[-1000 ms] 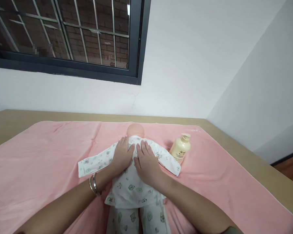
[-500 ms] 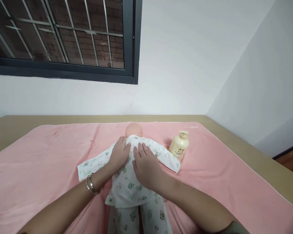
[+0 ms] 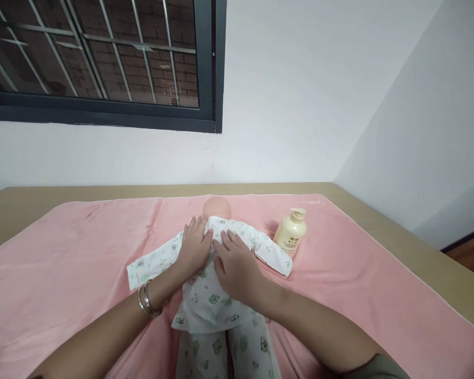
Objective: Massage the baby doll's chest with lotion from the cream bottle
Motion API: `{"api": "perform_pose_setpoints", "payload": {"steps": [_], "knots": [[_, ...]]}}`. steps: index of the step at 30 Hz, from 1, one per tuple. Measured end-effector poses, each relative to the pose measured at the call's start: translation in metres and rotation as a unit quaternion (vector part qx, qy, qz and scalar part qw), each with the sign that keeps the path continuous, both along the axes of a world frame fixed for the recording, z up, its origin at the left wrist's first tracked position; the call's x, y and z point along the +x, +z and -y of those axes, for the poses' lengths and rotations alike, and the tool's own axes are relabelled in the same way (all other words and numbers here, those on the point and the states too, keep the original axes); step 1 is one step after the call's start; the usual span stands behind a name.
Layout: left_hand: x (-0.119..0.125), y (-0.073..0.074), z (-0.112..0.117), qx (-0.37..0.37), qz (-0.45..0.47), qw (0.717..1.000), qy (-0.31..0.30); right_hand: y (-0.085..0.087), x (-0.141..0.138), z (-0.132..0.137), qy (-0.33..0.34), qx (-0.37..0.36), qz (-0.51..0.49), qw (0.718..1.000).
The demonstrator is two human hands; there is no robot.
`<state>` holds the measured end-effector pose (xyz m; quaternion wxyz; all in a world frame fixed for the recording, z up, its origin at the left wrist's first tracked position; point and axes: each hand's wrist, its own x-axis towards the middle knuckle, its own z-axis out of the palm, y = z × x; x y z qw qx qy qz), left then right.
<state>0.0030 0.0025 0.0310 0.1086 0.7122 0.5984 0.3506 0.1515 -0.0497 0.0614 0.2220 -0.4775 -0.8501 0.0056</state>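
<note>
One doll (image 3: 211,300), clad in white print, lies on one pink blanket (image 3: 82,252) spread over the surface (image 3: 379,226), its head toward the wall (image 3: 284,105) and its two sleeves (image 3: 154,267) stretched out to the sides. Two hands rest palm down on its upper body: the left hand (image 3: 195,245) and the right hand (image 3: 239,268), just beside each other, fingertips pointing toward the head. Each grip is slack, fingers extended and clasping nothing. The forearms angle inward from the lower corners, the left wrist ringed by two bangles (image 3: 147,297) (silver-coloured, side by side). One pump bottle (image 3: 291,231) stands beside the right-hand sleeve; whether they touch cannot be told. Upper left, one barred window (image 3: 206,63).
</note>
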Motion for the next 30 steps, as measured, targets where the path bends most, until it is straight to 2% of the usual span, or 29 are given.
{"api": "perform_pose_setpoints", "payload": {"steps": [4,7,11,14,18,21,24,27,30], "knots": [[0.006,-0.015,0.003,0.015,-0.010,1.000,0.011,-0.004,0.009,-0.034,-0.075,-0.037,-0.038,0.996],[0.008,-0.018,0.006,0.037,-0.009,0.999,0.013,-0.013,0.014,-0.052,-0.083,-0.059,-0.051,0.993],[0.007,-0.016,0.008,0.049,-0.021,0.998,0.018,-0.019,0.013,-0.050,-0.080,-0.047,-0.058,0.994],[0.011,-0.015,0.017,0.065,-0.056,0.996,0.018,-0.013,0.019,-0.054,-0.069,-0.048,-0.050,0.995],[0.015,-0.010,0.025,0.074,-0.103,0.992,-0.022,-0.003,0.028,-0.066,-0.051,-0.081,-0.033,0.995],[0.007,-0.004,0.010,0.025,-0.083,0.996,-0.011,-0.002,0.020,-0.052,-0.081,-0.081,-0.003,0.993],[-0.005,0.000,-0.007,-0.033,-0.072,0.997,0.023,-0.004,0.005,-0.023,-0.047,-0.048,0.022,0.997],[-0.003,-0.002,-0.001,0.011,-0.126,0.992,0.021,-0.002,0.002,-0.017,-0.025,-0.055,0.019,0.998],[0.010,-0.007,0.021,0.071,-0.168,0.983,-0.015,0.003,0.012,-0.041,-0.081,-0.104,0.003,0.991]]}}
